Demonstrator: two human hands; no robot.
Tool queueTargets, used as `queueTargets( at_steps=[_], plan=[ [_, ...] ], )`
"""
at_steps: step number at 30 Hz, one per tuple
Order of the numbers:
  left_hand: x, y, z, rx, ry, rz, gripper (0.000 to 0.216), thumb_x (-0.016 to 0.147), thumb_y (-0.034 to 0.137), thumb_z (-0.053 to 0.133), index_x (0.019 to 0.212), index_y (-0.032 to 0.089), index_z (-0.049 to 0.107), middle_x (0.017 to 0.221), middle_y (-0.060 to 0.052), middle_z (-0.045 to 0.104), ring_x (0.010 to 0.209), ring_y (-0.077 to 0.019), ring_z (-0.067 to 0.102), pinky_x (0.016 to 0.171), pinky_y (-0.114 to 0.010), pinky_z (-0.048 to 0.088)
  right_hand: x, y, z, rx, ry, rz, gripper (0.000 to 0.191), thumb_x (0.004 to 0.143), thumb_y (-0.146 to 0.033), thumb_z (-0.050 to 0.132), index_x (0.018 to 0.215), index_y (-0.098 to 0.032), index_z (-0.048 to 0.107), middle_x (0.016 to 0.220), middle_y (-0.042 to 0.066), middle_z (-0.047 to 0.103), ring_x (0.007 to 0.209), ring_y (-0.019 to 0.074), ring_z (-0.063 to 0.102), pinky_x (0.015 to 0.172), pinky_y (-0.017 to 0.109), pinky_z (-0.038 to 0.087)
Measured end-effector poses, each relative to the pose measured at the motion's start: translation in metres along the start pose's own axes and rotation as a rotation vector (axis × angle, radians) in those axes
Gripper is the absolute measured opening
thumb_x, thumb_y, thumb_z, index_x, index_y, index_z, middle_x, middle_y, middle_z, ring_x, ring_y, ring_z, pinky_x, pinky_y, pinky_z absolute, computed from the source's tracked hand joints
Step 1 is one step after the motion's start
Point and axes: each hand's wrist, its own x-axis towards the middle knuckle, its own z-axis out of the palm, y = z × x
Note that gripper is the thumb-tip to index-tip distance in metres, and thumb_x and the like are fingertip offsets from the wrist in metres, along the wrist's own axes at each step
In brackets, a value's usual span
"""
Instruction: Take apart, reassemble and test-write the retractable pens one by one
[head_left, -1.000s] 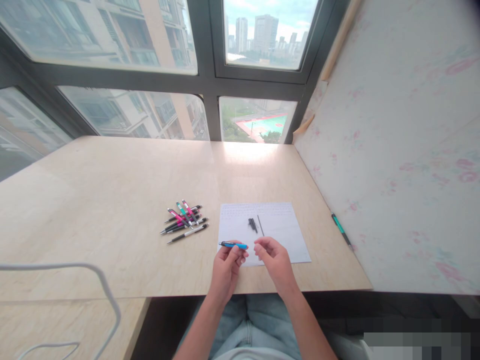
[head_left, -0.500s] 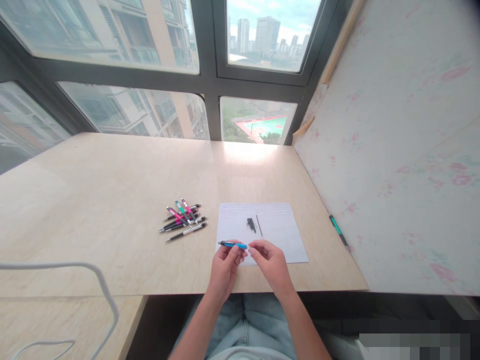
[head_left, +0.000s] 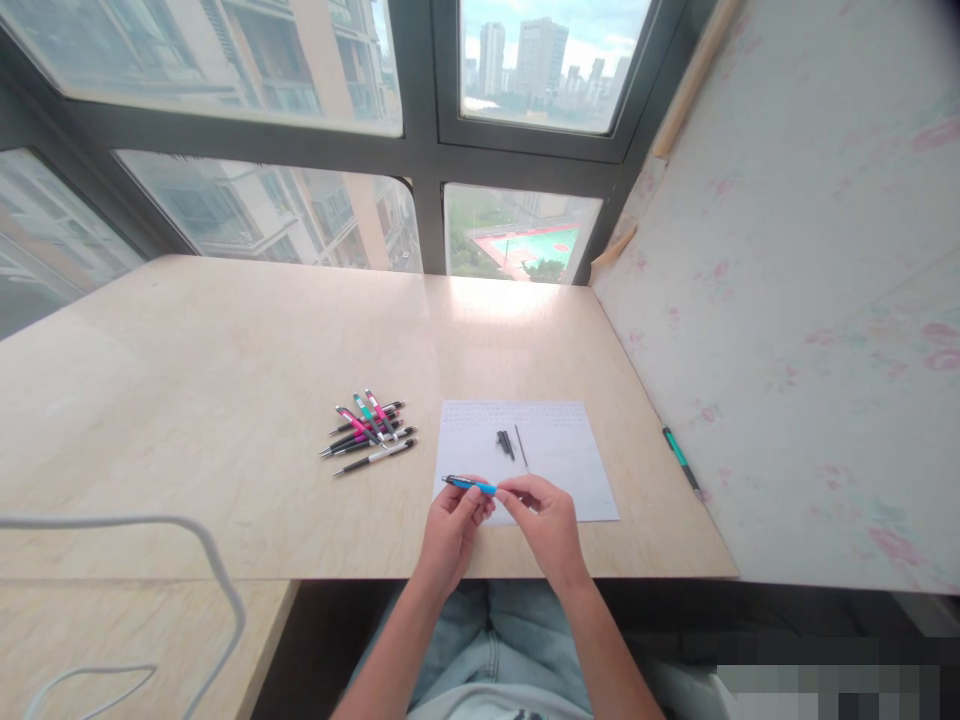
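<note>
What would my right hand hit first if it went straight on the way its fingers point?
The blue pen, held in the left hand. The right hand points its fingers left at the pen's right end, and they seem almost to touch it, though depth is unclear.

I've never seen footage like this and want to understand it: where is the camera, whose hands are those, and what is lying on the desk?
No machine here: the camera sits on a person's head, looking forward and down, so the two bare hands at the bottom are their own. The left hand holds a blue pen over a white sheet of paper; the fingertips of the right hand meet the pen's end, but a grip is hard to tell. On the sheet lie small black parts and a thin dark rod. Left of it on the pale table is a heap of pens; one green pen lies by the right wall.
</note>
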Motion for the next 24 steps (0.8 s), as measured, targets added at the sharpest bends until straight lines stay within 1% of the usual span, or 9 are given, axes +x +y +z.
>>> queueTargets(
  at_steps=[3, 5, 12, 17, 20, 24],
  plan=[
    [0.000, 0.002, -0.001, -0.056, -0.016, -0.032, 0.019, 0.076, 0.027, 0.075, 0.088, 0.014, 0.069, 0.082, -0.004, 0.068, 0.069, -0.0112, 0.060, 0.068, -0.024, 0.047, 0.001, -0.003, 0.003, -0.027, 0.000, -0.081, 0.013, 0.082, -0.032, 0.067, 0.079, -0.022, 0.074, 0.078, 0.004, 0.071, 0.071, 0.0183, 0.063, 0.061, 0.029, 0.048],
    [0.000, 0.003, -0.001, -0.097, -0.025, -0.052, 0.019, 0.076, 0.027, 0.075, 0.088, 0.013, 0.069, 0.080, -0.004, 0.067, 0.066, -0.0098, 0.059, 0.067, -0.023, 0.047, 0.002, -0.005, 0.006, -0.028, -0.005, -0.104, 0.012, 0.082, -0.031, 0.067, 0.078, -0.022, 0.074, 0.077, 0.004, 0.070, 0.070, 0.0176, 0.062, 0.061, 0.028, 0.047],
    [-0.001, 0.007, -0.001, -0.162, -0.030, -0.082, 0.020, 0.076, 0.028, 0.076, 0.087, 0.013, 0.068, 0.075, -0.003, 0.065, 0.064, -0.0100, 0.057, 0.063, -0.022, 0.047, 0.003, -0.005, 0.014, 0.018, -0.028, -0.022, 0.012, 0.080, -0.032, 0.068, 0.076, -0.021, 0.071, 0.076, 0.003, 0.069, 0.071, 0.0169, 0.061, 0.061, 0.027, 0.047],
    [0.000, 0.008, -0.002, -0.182, -0.027, -0.102, 0.021, 0.075, 0.028, 0.077, 0.086, 0.014, 0.068, 0.074, -0.001, 0.064, 0.063, -0.0087, 0.057, 0.062, -0.021, 0.047, 0.007, 0.001, 0.009, -0.008, -0.041, -0.018, 0.018, 0.081, -0.037, 0.065, 0.077, -0.021, 0.070, 0.079, 0.004, 0.069, 0.073, 0.0181, 0.062, 0.062, 0.027, 0.048],
    [0.000, 0.007, -0.003, -0.202, -0.007, -0.111, 0.020, 0.074, 0.027, 0.078, 0.085, 0.014, 0.068, 0.075, -0.002, 0.065, 0.063, -0.0085, 0.057, 0.061, -0.021, 0.048, 0.018, 0.008, -0.002, -0.120, 0.020, -0.043, 0.019, 0.084, -0.036, 0.059, 0.080, -0.020, 0.070, 0.081, 0.006, 0.070, 0.074, 0.0191, 0.062, 0.062, 0.028, 0.048],
    [0.001, 0.006, -0.005, -0.255, -0.003, -0.125, 0.020, 0.074, 0.026, 0.078, 0.085, 0.014, 0.068, 0.078, -0.003, 0.065, 0.063, -0.0085, 0.057, 0.060, -0.021, 0.048, 0.036, 0.024, -0.020, -0.417, 0.077, -0.092, 0.019, 0.085, -0.031, 0.054, 0.083, -0.020, 0.069, 0.083, 0.006, 0.069, 0.067, 0.0179, 0.059, 0.065, 0.031, 0.046]
  ],
)
